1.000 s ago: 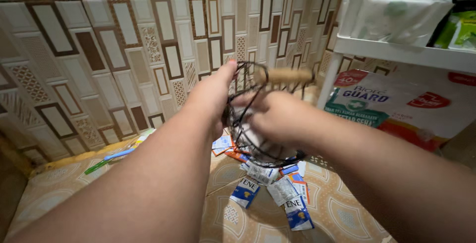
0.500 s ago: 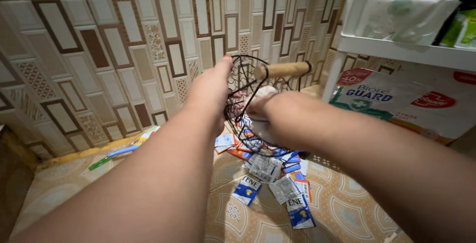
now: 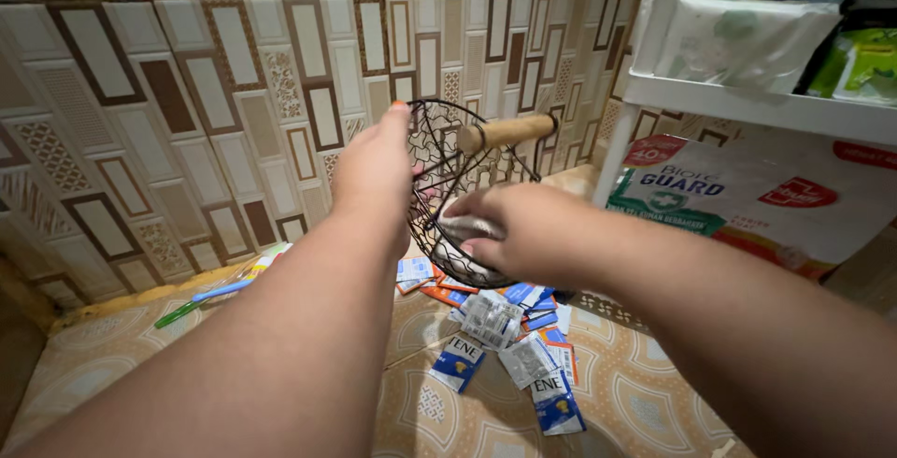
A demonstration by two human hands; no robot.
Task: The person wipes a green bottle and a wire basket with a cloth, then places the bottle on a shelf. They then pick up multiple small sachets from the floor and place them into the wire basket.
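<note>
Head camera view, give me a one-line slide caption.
Left hand steadies a tilted black wire basket while right hand presses a cloth inside, sachets scattered below.

Two bare forearms, entering from lower left and lower right of frame, converging toward centre. No sleeves visible up to frame edges. Left hand bare: no glove, ring, watch or band. Orange-red polish on one fingernail at upper centre. Right hand likewise bare, ungloved; nails not discernible. No markings seen on either arm.
</note>
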